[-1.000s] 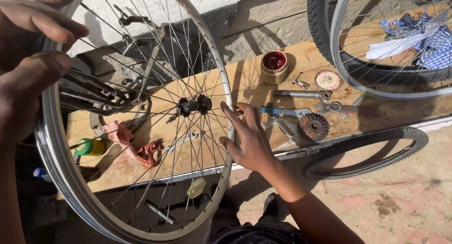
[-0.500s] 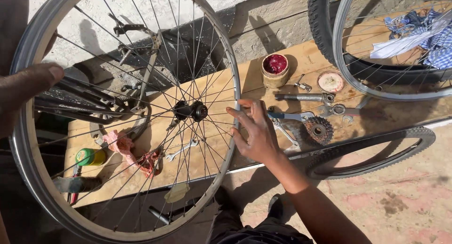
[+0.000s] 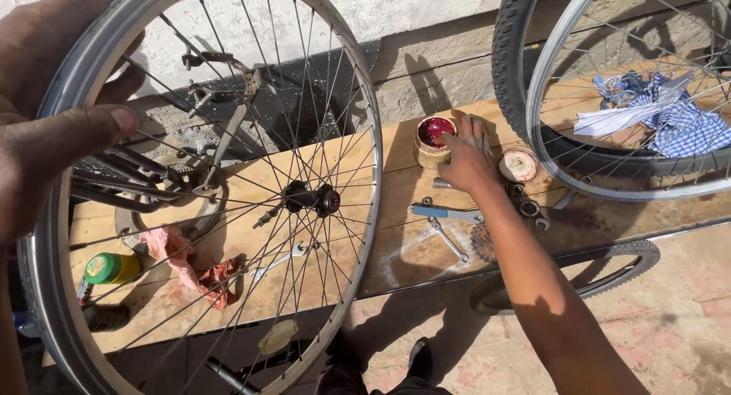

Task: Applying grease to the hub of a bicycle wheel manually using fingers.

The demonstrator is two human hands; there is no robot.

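The left hand (image 3: 53,128) grips the bare silver spoked bicycle wheel (image 3: 202,189) at its rim, upper left, thumb across the near side and fingers (image 3: 114,83) curled round the far side, holding the wheel upright over the wooden plank surface (image 3: 396,243). The wheel's black hub (image 3: 308,199) hangs roughly at mid-frame, its axle end facing the camera.

The right hand (image 3: 466,160) is stretched out to the small round tin of red grease (image 3: 434,140) standing on the surface; its fingers lie loosely together on the far side of the tin, touching or nearly touching the rim, and whether they have any grease on them cannot be told. Just beside the hand sits the tin's round lid (image 3: 518,164), with a blue-handled spanner (image 3: 442,211), a smaller steel spanner (image 3: 448,239) and a toothed sprocket (image 3: 482,243) nearer the body.

The step in hand looks like taking grease for the hub. The next move would call for a fingertip dipped into the tin, then carried back through or round the spokes to the hub while the left hand keeps the wheel steady
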